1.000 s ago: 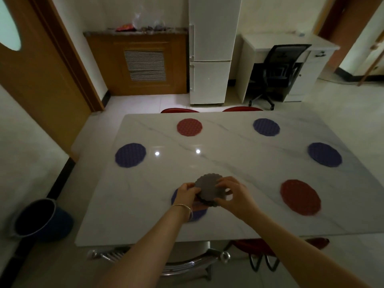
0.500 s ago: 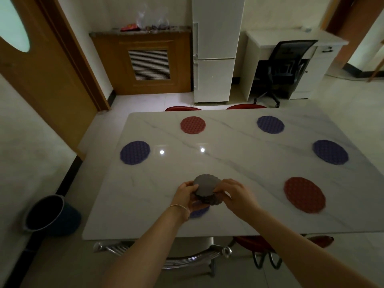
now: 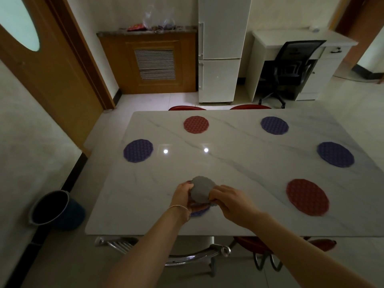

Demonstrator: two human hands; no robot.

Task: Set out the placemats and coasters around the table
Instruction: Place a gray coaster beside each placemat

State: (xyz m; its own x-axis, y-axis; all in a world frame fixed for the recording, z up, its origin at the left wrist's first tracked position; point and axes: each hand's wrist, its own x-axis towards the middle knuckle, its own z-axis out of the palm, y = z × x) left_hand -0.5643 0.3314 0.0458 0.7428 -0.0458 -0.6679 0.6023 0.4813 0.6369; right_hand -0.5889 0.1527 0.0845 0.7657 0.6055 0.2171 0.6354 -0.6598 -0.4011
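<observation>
Coasters [image 3: 201, 191], a grey stack, were gripped by our left hand [image 3: 184, 197] and right hand [image 3: 229, 201] above the 6 o'clock placemat [image 3: 198, 213]; peeling one off could pull two together, we judged

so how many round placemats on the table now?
6: red far left, purple far right, purple left end, purple right end, red near right, purple one mostly hidden under the hands.
</observation>
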